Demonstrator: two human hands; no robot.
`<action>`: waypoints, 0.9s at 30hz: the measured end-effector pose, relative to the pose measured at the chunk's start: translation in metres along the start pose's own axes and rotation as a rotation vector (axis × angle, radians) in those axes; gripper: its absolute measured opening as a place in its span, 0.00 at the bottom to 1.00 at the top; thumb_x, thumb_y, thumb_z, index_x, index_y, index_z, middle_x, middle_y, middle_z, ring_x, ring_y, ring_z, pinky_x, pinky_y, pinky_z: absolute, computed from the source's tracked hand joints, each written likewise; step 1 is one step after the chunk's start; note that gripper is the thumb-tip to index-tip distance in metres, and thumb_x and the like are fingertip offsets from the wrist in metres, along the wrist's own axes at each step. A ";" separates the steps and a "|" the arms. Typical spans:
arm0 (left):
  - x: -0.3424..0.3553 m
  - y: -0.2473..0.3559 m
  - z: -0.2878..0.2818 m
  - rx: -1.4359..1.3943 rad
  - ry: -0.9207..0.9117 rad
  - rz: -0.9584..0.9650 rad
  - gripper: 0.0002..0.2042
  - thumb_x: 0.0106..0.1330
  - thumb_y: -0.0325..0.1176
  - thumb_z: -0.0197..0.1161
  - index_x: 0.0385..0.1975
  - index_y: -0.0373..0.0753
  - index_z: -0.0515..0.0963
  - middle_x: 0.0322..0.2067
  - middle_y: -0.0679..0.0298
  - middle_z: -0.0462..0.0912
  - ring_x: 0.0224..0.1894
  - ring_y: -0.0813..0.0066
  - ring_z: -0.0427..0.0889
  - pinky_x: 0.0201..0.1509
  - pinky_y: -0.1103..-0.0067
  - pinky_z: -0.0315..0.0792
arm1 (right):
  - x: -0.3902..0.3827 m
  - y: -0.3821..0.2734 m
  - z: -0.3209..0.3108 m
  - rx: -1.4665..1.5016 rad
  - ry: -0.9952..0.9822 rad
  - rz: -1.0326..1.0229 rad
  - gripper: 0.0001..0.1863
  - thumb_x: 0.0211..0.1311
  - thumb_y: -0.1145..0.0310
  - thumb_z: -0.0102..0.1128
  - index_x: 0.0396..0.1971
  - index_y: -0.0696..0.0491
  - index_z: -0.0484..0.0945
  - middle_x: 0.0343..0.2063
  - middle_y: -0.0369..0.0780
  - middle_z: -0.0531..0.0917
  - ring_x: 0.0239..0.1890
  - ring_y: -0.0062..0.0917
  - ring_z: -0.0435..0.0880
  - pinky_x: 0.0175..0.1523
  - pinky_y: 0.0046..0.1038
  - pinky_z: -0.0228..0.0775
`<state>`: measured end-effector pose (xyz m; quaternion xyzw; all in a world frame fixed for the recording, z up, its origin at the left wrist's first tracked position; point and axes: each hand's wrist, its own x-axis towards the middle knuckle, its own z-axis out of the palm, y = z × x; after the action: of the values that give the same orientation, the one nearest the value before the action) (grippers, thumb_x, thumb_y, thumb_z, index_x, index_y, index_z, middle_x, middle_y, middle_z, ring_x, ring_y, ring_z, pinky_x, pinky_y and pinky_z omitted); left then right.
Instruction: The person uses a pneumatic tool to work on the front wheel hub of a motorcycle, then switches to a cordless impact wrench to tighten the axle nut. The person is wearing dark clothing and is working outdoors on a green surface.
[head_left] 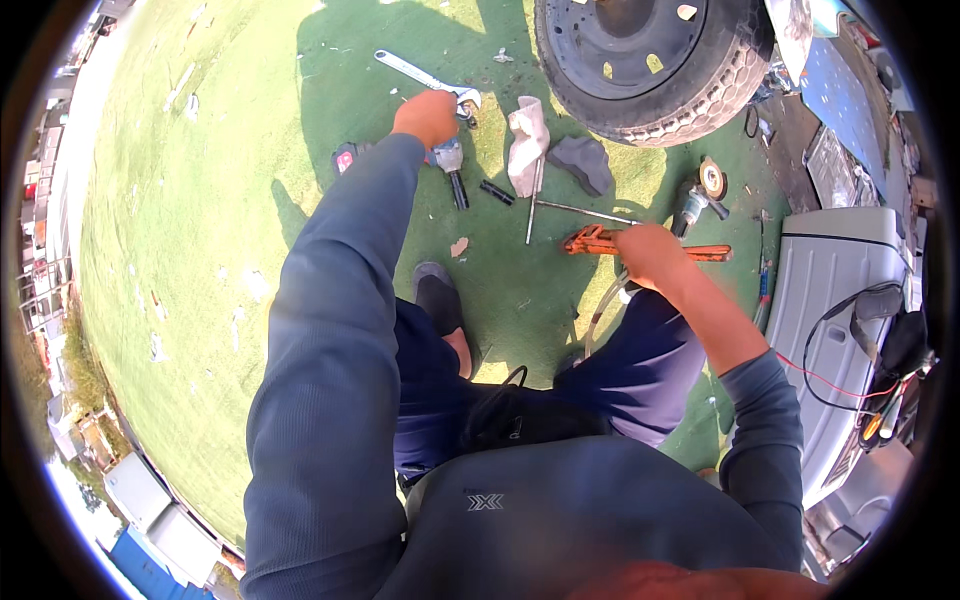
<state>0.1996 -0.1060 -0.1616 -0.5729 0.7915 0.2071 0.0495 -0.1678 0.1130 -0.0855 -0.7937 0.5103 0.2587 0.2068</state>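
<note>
My left hand (427,119) is closed over the impact wrench (450,165), beside a silver adjustable wrench (407,68); what its fingers grip is hidden. My right hand (650,258) is closed on an orange pipe wrench (590,240), with a grey hose (605,305) hanging below it. Between my hands lie a pale cloth (527,140), a dark grey rag (580,163), a black socket (497,192) and a steel cross wrench (530,225) on green turf.
A wheel with tyre (640,50) lies at the top. An angle grinder (700,200) is right of the pipe wrench. A grey case (820,320) with cables stands along the right side. Sunlit turf (170,250) stretches left.
</note>
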 end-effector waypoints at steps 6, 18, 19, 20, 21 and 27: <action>0.055 0.000 0.097 0.410 -0.043 0.263 0.08 0.64 0.31 0.65 0.40 0.43 0.88 0.40 0.53 0.90 0.47 0.51 0.91 0.49 0.62 0.84 | -0.011 -0.013 0.017 0.190 0.051 0.194 0.10 0.53 0.79 0.66 0.36 0.57 0.87 0.32 0.50 0.89 0.38 0.48 0.91 0.44 0.46 0.84; 0.111 0.039 -0.003 -0.621 0.209 -0.030 0.07 0.67 0.36 0.71 0.34 0.39 0.86 0.35 0.59 0.89 0.33 0.65 0.87 0.35 0.71 0.79 | -0.029 -0.010 0.040 0.378 0.099 0.281 0.10 0.56 0.79 0.65 0.38 0.58 0.85 0.34 0.51 0.88 0.41 0.49 0.90 0.47 0.46 0.83; 0.117 0.039 -0.021 -0.914 0.249 -0.049 0.08 0.67 0.38 0.72 0.34 0.40 0.86 0.33 0.62 0.88 0.30 0.70 0.85 0.31 0.73 0.78 | -0.028 -0.008 0.042 0.372 0.099 0.277 0.10 0.55 0.79 0.65 0.38 0.58 0.85 0.34 0.51 0.88 0.41 0.49 0.90 0.47 0.46 0.83; 0.107 0.072 -0.059 -1.110 0.136 -0.165 0.08 0.69 0.39 0.72 0.36 0.41 0.84 0.32 0.66 0.86 0.27 0.76 0.80 0.27 0.78 0.73 | -0.031 -0.005 0.046 0.375 0.094 0.305 0.09 0.55 0.79 0.65 0.37 0.57 0.86 0.34 0.50 0.88 0.41 0.49 0.90 0.47 0.46 0.83; 0.094 0.089 -0.091 -1.245 0.083 -0.210 0.08 0.69 0.39 0.72 0.37 0.42 0.84 0.32 0.69 0.85 0.26 0.80 0.77 0.24 0.81 0.69 | -0.031 -0.003 0.046 0.375 0.101 0.309 0.09 0.54 0.79 0.66 0.37 0.57 0.86 0.34 0.50 0.88 0.41 0.49 0.90 0.47 0.46 0.83; 0.073 0.107 -0.157 -1.522 0.077 -0.166 0.09 0.71 0.40 0.73 0.41 0.43 0.84 0.33 0.70 0.85 0.26 0.86 0.70 0.21 0.85 0.60 | -0.031 0.000 0.040 0.403 0.150 0.247 0.08 0.54 0.80 0.65 0.36 0.59 0.86 0.34 0.52 0.89 0.41 0.50 0.90 0.46 0.47 0.83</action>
<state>0.1004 -0.2037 -0.0129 -0.5132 0.3863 0.6707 -0.3709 -0.1864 0.1586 -0.0971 -0.6850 0.6586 0.1152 0.2895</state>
